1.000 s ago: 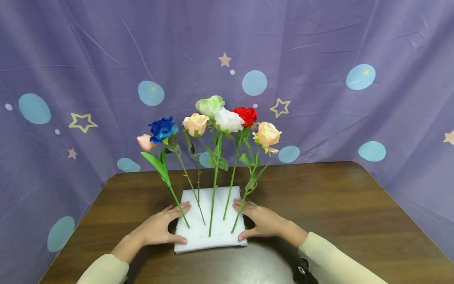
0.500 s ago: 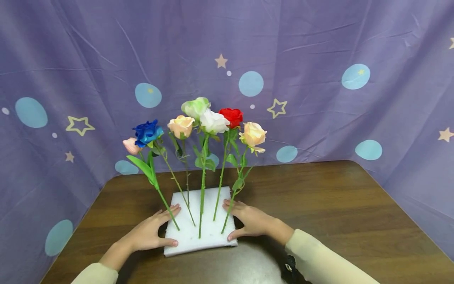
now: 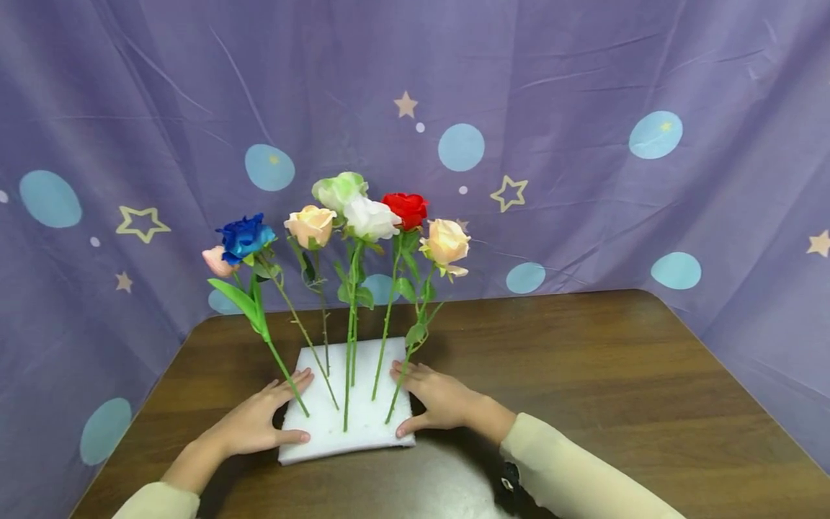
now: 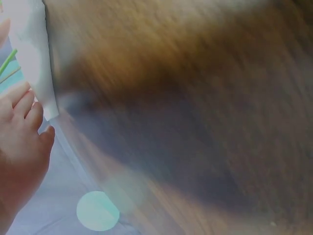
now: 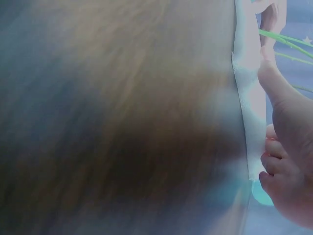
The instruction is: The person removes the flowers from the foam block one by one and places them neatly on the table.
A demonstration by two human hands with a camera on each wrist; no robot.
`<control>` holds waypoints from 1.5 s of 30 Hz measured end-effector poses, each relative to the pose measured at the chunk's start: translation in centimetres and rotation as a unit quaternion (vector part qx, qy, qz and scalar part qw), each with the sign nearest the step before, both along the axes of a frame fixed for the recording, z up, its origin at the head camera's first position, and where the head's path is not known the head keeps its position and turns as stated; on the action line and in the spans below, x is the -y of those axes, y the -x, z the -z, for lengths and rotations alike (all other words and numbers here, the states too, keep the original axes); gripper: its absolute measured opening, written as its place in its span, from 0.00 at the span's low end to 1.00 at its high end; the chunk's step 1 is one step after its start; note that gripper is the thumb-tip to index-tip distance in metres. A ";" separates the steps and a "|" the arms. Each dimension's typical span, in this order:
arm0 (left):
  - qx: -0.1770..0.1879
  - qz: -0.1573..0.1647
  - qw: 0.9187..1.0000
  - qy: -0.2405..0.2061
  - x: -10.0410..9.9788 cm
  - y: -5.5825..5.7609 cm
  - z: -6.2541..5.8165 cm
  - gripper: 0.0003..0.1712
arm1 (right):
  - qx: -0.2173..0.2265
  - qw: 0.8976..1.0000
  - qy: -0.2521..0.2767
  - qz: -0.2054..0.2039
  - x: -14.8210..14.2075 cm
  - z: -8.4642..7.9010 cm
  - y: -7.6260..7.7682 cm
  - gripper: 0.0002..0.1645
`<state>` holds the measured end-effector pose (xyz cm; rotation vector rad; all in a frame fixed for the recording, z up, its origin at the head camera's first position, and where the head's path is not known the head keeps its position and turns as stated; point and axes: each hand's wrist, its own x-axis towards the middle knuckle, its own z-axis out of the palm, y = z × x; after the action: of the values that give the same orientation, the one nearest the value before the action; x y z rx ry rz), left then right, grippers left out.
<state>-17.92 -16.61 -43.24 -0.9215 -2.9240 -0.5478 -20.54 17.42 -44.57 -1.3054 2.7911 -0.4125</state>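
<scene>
A white foam board (image 3: 369,437) lies on the table, with artificial flowers standing in it on green stems: a pink tulip (image 3: 217,261), blue rose (image 3: 245,238), peach rose (image 3: 311,226), pale green rose (image 3: 337,189), white rose (image 3: 371,218), red rose (image 3: 406,209) and another peach rose (image 3: 447,242). My left hand (image 3: 251,422) grips the board's left edge, thumb and forefinger on top. At the right edge my right hand (image 3: 444,400) holds it the same way. Both wrist views show bent fingers against the board's side (image 4: 36,63).
The brown wooden table (image 3: 570,375) extends to the right and behind the board. A purple curtain (image 3: 551,94) with stars and blue dots hangs along the back and sides. Something small and black (image 3: 510,477) sits by the right sleeve (image 3: 551,461).
Both hands have shifted the foam board to the left across the table, flowers still standing in it. The hands' hold on its edges looks the same.
</scene>
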 end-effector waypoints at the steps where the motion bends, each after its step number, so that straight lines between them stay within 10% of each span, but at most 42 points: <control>1: -0.003 -0.003 1.000 0.002 0.0 0.0 0.0 0.53 | -0.003 1.000 -0.002 0.001 0.1 0.0 0.0 0.59; 45: -0.004 -0.074 0.997 0.031 -2.6 -0.6 0.6 0.56 | -0.011 0.998 -0.059 0.021 0.3 -0.5 -0.1 0.60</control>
<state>-17.31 -13.99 -43.86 -0.7017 -2.9856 -0.4468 -20.47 17.16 -44.07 -1.2363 2.8172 -0.2320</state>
